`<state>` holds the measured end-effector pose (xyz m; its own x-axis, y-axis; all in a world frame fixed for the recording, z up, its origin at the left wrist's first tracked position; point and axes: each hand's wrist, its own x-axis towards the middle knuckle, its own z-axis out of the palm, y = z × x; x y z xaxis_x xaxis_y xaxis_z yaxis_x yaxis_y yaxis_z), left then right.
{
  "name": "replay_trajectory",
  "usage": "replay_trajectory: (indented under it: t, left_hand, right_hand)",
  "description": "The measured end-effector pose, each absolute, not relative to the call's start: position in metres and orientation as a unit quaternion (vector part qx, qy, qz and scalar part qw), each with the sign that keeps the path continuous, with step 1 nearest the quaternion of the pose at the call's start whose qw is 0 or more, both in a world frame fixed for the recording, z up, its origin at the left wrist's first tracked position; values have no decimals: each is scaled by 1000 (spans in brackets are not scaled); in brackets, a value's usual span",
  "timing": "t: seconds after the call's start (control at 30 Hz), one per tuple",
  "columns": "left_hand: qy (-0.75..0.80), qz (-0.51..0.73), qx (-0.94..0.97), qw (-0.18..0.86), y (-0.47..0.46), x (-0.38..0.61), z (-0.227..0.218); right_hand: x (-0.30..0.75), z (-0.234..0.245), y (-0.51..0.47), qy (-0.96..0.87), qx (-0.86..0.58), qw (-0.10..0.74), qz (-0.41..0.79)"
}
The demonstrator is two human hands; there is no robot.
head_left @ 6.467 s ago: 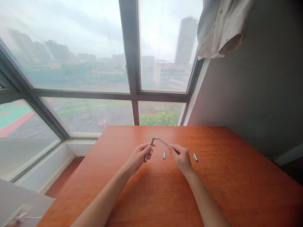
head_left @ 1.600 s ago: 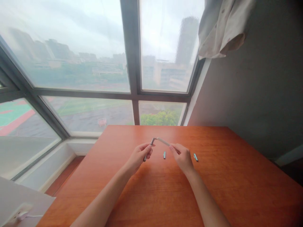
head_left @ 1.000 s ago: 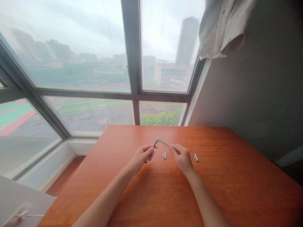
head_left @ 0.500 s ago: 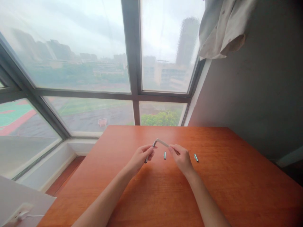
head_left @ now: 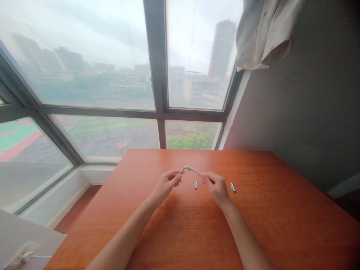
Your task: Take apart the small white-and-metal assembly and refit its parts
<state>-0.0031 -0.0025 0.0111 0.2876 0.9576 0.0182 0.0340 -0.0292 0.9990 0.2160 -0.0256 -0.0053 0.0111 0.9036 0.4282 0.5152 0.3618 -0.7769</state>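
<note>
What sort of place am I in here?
Probably an upper-floor room, perhaps a home or dormitory: a wooden table stands by big windows looking down on a treetop, and a pale garment or curtain hangs at right.

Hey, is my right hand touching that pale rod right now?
Touching: the head view shows your right hand gripping the lower end of the pale rod between thumb and fingers.

No words we can read
We look all over, and we can't read any letters, numbers, names or signs on anything here.
</note>
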Motion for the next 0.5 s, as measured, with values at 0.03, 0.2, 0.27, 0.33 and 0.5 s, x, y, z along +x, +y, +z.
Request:
replay_trajectory:
  t: [0.03, 0.2, 0.27, 0.33, 0.5]
  left_hand:
    - [425, 420, 588, 545, -3, -3, 12]
    - [413, 426, 605, 531, -3, -3, 12]
    - [411, 424, 612, 526, -2, -3, 11]
    - [415, 424, 615, 520, -2, -3, 10]
    - [415, 434, 616, 509, -1, -3, 9]
  right_hand:
    - [216, -5, -26, -677, -525, 475, 202]
    - [219, -8, -23, -679, -540, 467, 172]
    - [220, -10, -22, -673, -554, 467, 153]
    - [221, -10, -22, -667, -561, 469, 142]
    - [218, -7, -24, -680, -537, 473, 158]
